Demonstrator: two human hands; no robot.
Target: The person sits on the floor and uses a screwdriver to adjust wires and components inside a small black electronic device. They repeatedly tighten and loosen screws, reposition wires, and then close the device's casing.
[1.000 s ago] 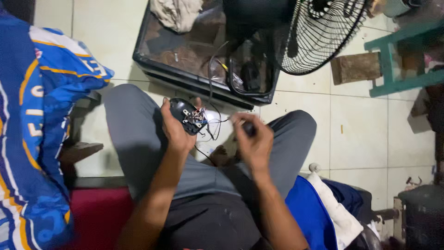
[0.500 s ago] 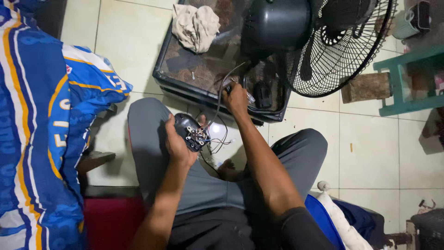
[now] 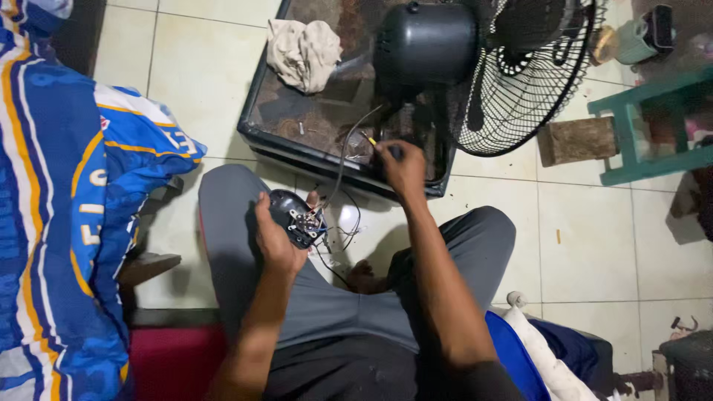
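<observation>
A small black wired switch housing (image 3: 293, 215) is clamped in the left hand (image 3: 273, 239); a yellow-tipped screwdriver (image 3: 380, 146) is gripped by the right hand (image 3: 403, 167) over the far black tray (image 3: 261, 111).

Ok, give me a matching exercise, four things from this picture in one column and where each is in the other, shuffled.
1. rag
2. switch block
3. stool
4. fan

a. in the left hand
b. green, at the right edge
c. crumpled on the tray's far left corner
d. lying on the tray, grille to the right

Pairs: 1-c, 2-a, 3-b, 4-d
</observation>
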